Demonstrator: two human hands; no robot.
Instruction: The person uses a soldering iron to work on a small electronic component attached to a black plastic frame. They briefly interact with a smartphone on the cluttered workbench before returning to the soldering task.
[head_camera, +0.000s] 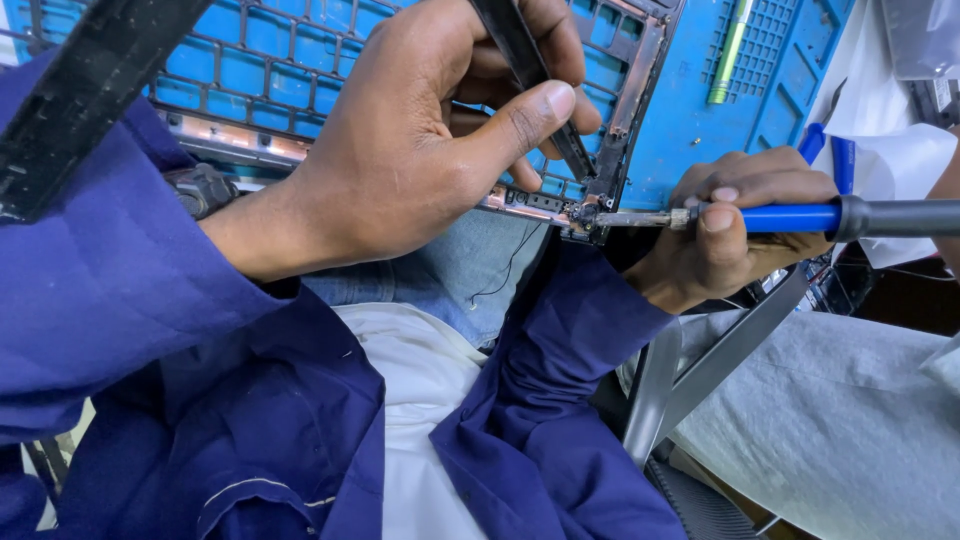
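Resting half over the blue perforated work mat (700, 110), the dark metal laptop keyboard frame (630, 110) is steadied by the left hand (420, 150), fingers closed around a frame bar. The right hand (740, 225) grips tightly the blue-handled screwdriver (790, 217), tip at the frame corner. I judge a corner screw is being worked; next needs steady straight pressure.

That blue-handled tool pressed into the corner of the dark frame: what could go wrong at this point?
The blue-handled tool has its metal tip at the corner of the dark metal lattice frame; a slip might jab the left hand gripping close beside it. The frame sits over the lap, held only by that hand, so it may twist under pressure. The thin black wire dangling below the corner could snag.
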